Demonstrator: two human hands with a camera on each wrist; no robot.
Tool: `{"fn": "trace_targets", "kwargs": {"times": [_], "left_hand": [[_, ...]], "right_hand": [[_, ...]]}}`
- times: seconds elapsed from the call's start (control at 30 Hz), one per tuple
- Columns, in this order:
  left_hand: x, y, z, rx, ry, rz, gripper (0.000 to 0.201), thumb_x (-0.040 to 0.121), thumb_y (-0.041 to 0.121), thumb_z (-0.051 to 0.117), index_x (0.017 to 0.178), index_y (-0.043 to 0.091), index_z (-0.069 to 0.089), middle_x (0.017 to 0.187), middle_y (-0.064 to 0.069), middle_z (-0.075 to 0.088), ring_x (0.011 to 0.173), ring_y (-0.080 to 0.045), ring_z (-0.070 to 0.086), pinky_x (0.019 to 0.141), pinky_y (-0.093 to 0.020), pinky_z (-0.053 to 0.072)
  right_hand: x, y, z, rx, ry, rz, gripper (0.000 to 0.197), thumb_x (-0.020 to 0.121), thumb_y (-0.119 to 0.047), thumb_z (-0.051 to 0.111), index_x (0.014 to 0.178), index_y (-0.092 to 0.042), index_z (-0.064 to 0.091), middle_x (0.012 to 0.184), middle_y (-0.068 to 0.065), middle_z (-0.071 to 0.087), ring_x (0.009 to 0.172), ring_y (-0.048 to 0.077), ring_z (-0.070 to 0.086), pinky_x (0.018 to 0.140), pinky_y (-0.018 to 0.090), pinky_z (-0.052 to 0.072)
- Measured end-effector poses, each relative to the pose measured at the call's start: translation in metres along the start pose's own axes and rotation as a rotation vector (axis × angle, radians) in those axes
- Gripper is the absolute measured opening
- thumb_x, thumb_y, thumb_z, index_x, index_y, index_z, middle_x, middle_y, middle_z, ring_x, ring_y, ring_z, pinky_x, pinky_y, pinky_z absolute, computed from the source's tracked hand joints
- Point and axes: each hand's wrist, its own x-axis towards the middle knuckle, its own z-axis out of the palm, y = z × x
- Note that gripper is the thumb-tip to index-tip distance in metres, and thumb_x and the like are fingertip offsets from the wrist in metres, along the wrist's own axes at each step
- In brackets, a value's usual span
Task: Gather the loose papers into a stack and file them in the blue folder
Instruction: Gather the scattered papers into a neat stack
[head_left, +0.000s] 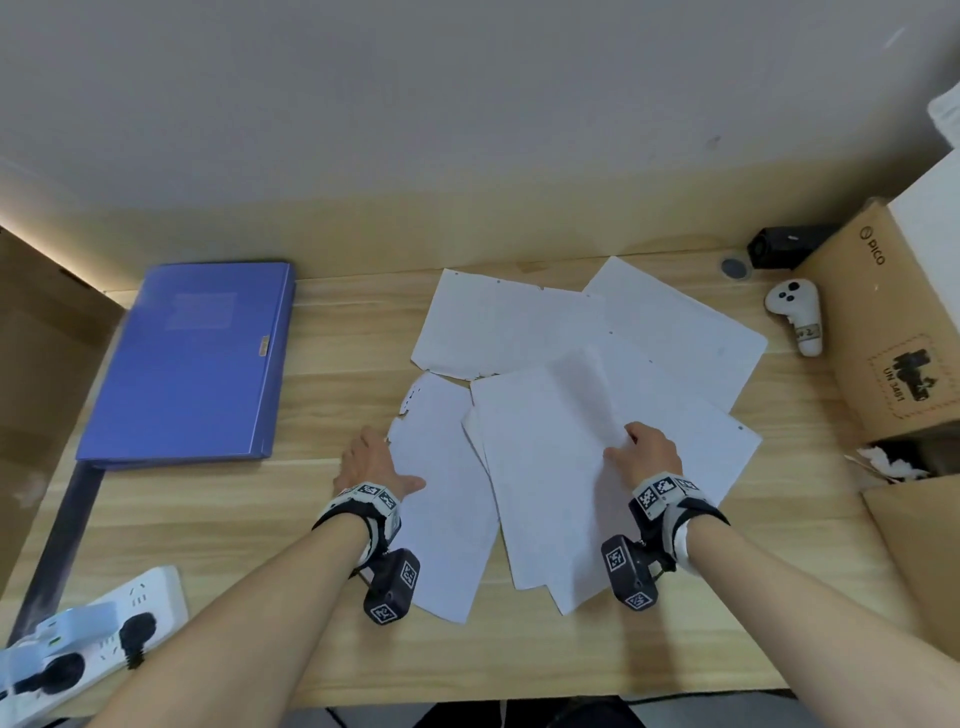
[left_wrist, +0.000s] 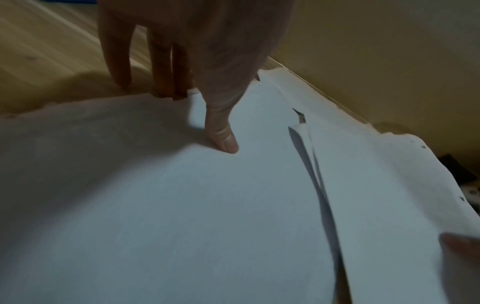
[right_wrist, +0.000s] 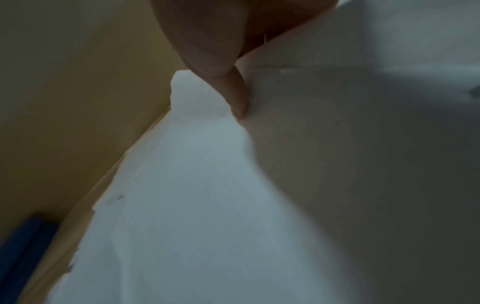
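Loose white paper sheets (head_left: 524, 332) fanned across wooden surface (head_left: 332, 623), closed blue folder (head_left: 197, 358) well left. Left hand (head_left: 371, 462) flat on torn sheet; right hand (head_left: 649, 452) pinching lifted sheet. Thin, floppy, tear-prone; best gripped by edges.

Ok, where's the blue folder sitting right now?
In the head view the blue folder lies closed on the left side of the desk, apart from the loose papers to its right, untouched by either hand.

Right hand (head_left: 652, 453) fingers hidden beneath a lifted sheet (head_left: 576, 447). Power strip (head_left: 78, 649) cut off at the frame's edge. Folder (head_left: 200, 358) label blurred, unreadable.
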Motion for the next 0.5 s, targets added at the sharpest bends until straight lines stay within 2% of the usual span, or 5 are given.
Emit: {"fn": "trace_targets", "kwargs": {"times": [0.1, 0.2, 0.27, 0.37, 0.5], "left_hand": [[0.001, -0.004, -0.003, -0.124, -0.071, -0.026, 0.086, 0.065, 0.038, 0.086, 0.128, 0.010, 0.036, 0.128, -0.010, 0.056, 0.119, -0.034, 0.055, 0.089, -0.041, 0.046], [-0.003, -0.011, -0.007, -0.215, -0.127, 0.004, 0.082, 0.065, 0.034, 0.082, 0.135, 0.013, 0.046, 0.131, -0.008, 0.061, 0.118, -0.032, 0.060, 0.094, -0.040, 0.052], [-0.009, -0.018, -0.008, -0.275, -0.163, -0.018, 0.064, 0.070, 0.030, 0.079, 0.127, 0.010, 0.057, 0.125, -0.008, 0.066, 0.110, -0.031, 0.065, 0.091, -0.037, 0.054], [-0.019, -0.031, -0.010, -0.438, -0.171, -0.033, 0.030, 0.080, 0.023, 0.070, 0.106, 0.007, 0.069, 0.108, -0.011, 0.073, 0.086, -0.028, 0.066, 0.076, -0.032, 0.055], [-0.030, -0.052, -0.026, -0.638, -0.092, -0.033, 0.026, 0.087, 0.024, 0.065, 0.108, 0.009, 0.068, 0.099, -0.006, 0.069, 0.089, -0.029, 0.066, 0.080, -0.032, 0.052]], "right_hand": [[-0.018, -0.008, -0.011, 0.075, 0.060, -0.146, 0.012, 0.075, -0.004, 0.053, 0.066, -0.009, 0.046, 0.060, 0.008, 0.038, 0.061, 0.030, 0.036, 0.053, 0.030, 0.022], [-0.037, -0.033, -0.032, 0.126, 0.092, -0.263, 0.018, 0.080, -0.004, 0.054, 0.065, -0.015, 0.053, 0.054, -0.002, 0.043, 0.061, 0.026, 0.042, 0.052, 0.027, 0.030], [-0.048, -0.054, -0.047, 0.137, 0.130, -0.355, 0.019, 0.080, -0.006, 0.054, 0.064, -0.016, 0.053, 0.056, 0.000, 0.048, 0.063, 0.030, 0.047, 0.053, 0.029, 0.033], [-0.065, -0.088, -0.067, 0.143, 0.167, -0.488, 0.016, 0.082, -0.010, 0.054, 0.070, -0.018, 0.060, 0.063, 0.001, 0.059, 0.069, 0.029, 0.055, 0.060, 0.035, 0.041], [-0.094, -0.123, -0.070, 0.199, 0.214, -0.655, 0.023, 0.089, -0.012, 0.057, 0.098, -0.020, 0.076, 0.095, -0.003, 0.076, 0.087, 0.019, 0.067, 0.077, 0.035, 0.053]]}}
